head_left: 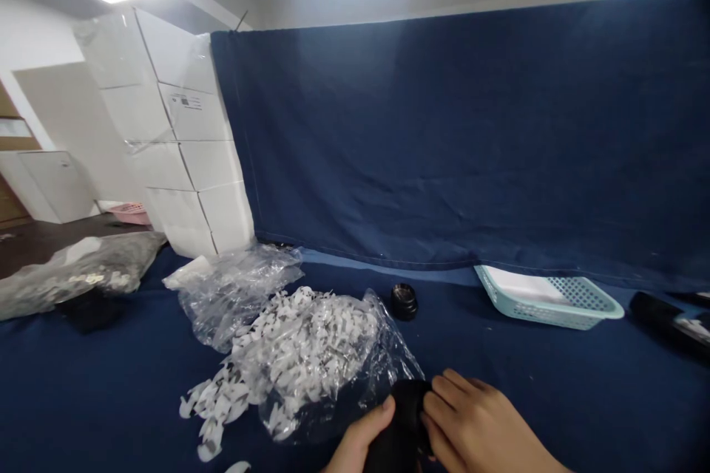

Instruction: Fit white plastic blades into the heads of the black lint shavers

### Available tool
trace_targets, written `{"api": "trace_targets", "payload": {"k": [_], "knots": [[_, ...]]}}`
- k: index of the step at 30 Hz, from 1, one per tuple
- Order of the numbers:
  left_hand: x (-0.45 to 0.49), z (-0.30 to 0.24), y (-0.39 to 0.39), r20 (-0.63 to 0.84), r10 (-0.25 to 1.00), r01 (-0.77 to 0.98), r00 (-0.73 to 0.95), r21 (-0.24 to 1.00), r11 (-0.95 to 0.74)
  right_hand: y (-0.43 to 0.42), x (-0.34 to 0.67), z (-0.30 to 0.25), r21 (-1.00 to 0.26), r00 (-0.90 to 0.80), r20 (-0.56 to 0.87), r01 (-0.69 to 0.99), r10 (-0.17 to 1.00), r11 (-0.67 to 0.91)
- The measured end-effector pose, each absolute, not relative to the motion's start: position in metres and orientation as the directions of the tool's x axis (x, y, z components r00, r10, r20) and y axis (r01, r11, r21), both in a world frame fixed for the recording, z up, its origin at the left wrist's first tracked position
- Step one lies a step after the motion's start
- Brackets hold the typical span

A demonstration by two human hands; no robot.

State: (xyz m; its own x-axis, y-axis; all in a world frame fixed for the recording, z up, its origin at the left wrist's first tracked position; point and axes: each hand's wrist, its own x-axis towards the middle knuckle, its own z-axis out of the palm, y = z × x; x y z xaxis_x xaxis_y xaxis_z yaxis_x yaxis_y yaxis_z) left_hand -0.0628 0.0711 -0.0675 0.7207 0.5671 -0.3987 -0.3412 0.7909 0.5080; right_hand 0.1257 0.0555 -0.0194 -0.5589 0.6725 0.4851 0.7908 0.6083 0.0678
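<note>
Both my hands meet at the bottom edge on a black, rounded object. My left hand grips it from the left with the thumb up along its side. My right hand has its fingers curled against the object's right side. Just left of them lies a clear plastic bag spilling several small white pieces onto the dark blue cloth. A small black round cap sits a little farther back.
A light blue plastic basket stands at the right by the hanging blue cloth. A second full bag lies far left. White boxes are stacked at the back left. A black cylinder lies at the right edge.
</note>
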Motion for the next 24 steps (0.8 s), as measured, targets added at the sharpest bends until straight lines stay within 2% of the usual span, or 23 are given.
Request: {"api": "trace_targets", "payload": {"k": [6,11,16,20,24], "knots": [[-0.043,-0.066,0.075,-0.471,0.591,-0.336,0.654,0.519,0.786,0.055,0.13,-0.008,-0.018,-0.473,0.45,0.843,0.757,0.538],[-0.021,-0.042,0.072,-0.563,0.652,-0.471,0.508,0.452,0.757,0.065,0.143,0.004,-0.155,-0.388,0.453,0.853,0.803,0.499],[-0.001,-0.035,0.073,-0.53,0.633,-0.423,0.564,0.473,0.773,0.069,0.161,0.027,-0.322,-0.337,0.369,0.828,0.866,0.459],[0.01,-0.047,0.074,-0.492,0.626,-0.425,0.605,0.465,0.776,0.071,0.171,0.034,-0.299,-0.369,0.299,0.84,0.88,0.454],[0.01,-0.064,0.074,-0.527,0.602,-0.402,0.6,0.452,0.796,0.075,0.172,0.03,-0.242,-0.454,0.261,0.823,0.852,0.514]]}}
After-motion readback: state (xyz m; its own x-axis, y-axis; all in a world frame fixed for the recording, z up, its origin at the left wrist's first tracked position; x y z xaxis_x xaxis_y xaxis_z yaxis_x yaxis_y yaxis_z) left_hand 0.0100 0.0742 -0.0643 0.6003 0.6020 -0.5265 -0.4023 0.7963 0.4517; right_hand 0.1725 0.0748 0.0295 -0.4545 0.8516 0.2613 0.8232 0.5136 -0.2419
